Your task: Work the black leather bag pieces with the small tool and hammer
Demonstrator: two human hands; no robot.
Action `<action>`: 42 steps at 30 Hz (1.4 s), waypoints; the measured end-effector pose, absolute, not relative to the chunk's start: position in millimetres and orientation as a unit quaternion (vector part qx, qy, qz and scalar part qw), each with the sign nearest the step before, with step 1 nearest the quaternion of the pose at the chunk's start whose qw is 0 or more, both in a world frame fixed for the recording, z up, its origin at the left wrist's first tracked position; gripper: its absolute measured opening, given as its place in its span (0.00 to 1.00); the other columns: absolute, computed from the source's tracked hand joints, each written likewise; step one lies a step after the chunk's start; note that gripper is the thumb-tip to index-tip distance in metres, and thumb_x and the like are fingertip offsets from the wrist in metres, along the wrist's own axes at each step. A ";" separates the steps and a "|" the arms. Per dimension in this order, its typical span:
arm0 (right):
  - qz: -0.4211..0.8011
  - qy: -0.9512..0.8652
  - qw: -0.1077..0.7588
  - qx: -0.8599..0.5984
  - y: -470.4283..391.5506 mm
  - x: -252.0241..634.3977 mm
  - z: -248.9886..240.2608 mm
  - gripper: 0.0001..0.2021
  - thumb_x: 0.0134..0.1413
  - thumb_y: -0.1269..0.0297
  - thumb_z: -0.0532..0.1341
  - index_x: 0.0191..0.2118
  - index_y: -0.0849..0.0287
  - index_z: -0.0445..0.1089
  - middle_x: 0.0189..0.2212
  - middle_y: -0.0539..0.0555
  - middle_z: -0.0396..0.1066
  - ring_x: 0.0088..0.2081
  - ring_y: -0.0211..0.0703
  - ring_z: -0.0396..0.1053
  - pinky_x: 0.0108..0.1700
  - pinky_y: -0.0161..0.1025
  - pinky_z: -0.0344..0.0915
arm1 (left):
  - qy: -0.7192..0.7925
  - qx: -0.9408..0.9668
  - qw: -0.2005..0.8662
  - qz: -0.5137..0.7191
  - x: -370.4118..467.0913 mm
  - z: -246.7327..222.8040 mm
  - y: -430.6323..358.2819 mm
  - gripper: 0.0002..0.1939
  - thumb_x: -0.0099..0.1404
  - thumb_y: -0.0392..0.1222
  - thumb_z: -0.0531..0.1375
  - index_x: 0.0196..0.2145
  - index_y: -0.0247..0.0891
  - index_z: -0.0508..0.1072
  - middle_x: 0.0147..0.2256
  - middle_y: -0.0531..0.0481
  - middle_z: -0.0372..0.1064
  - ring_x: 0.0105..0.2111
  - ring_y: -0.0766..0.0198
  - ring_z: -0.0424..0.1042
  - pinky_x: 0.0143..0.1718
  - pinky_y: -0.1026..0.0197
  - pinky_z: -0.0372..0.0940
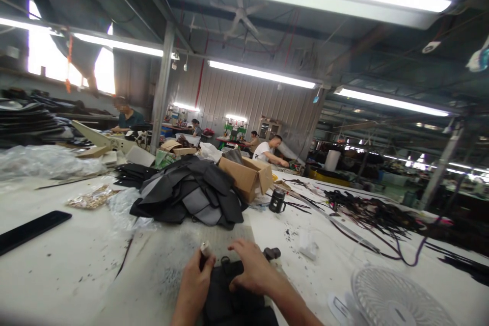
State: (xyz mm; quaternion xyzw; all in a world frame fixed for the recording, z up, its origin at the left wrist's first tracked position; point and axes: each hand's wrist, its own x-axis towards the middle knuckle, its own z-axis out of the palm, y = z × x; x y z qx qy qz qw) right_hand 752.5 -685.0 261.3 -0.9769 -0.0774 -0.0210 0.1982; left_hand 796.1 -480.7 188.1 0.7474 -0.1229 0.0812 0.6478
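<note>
Low in the head view, my left hand [194, 285] is closed around a small cylinder with a pale end [205, 249]; its lower part is hidden in the fingers. To its right lies a black fabric piece [223, 298] with a small dark ring [225, 261] at its far edge. My right hand [254, 270] is over this piece, thumb and fingers curved and apart, with nothing visible between them. Whether its fingertips touch the fabric I cannot tell. Just past that hand lies a dark, rounded object [272, 253], partly hidden.
Beyond my hands are a heap of black fabric pieces [191, 188], a cardboard box [244, 175] and a black mug [277, 200]. A phone [34, 229] lies left, a white fan [397, 295] stands right. Dark straps [374, 211] spread farther back. Several people sit at distant workplaces.
</note>
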 end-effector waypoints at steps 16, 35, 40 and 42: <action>-0.084 -0.083 0.152 -0.981 -646.1 648.2 217.3 0.24 0.79 0.59 0.55 0.74 0.48 0.67 0.76 0.53 0.61 0.75 0.54 0.60 0.78 0.59 0.58 | -0.169 0.732 0.656 0.073 784.7 192.2 -478.7 0.12 0.72 0.51 0.60 0.36 0.42 0.73 0.33 0.50 0.76 0.35 0.56 0.73 0.40 0.57 0.64; -0.155 -0.057 0.162 -0.973 -647.7 641.5 206.0 0.22 0.77 0.60 0.59 0.71 0.44 0.68 0.73 0.51 0.67 0.74 0.54 0.62 0.78 0.69 0.54 | -0.231 0.739 0.632 -0.024 798.0 215.6 -508.4 0.10 0.65 0.49 0.67 0.32 0.40 0.76 0.30 0.52 0.75 0.34 0.58 0.74 0.37 0.59 0.66; -0.153 -0.058 0.171 -0.971 -649.5 642.1 203.6 0.22 0.79 0.58 0.57 0.72 0.46 0.67 0.73 0.53 0.66 0.75 0.55 0.60 0.78 0.69 0.52 | -0.224 0.759 0.611 -0.025 802.2 206.3 -500.9 0.12 0.66 0.51 0.67 0.34 0.40 0.77 0.31 0.51 0.77 0.34 0.56 0.76 0.38 0.58 0.67; -0.158 -0.060 0.171 -0.971 -650.0 642.2 203.1 0.22 0.78 0.58 0.57 0.72 0.47 0.67 0.73 0.54 0.66 0.75 0.55 0.61 0.78 0.69 0.52 | -0.226 0.749 0.622 -0.036 801.8 207.0 -500.9 0.12 0.66 0.52 0.68 0.36 0.40 0.79 0.33 0.49 0.80 0.37 0.54 0.78 0.40 0.57 0.69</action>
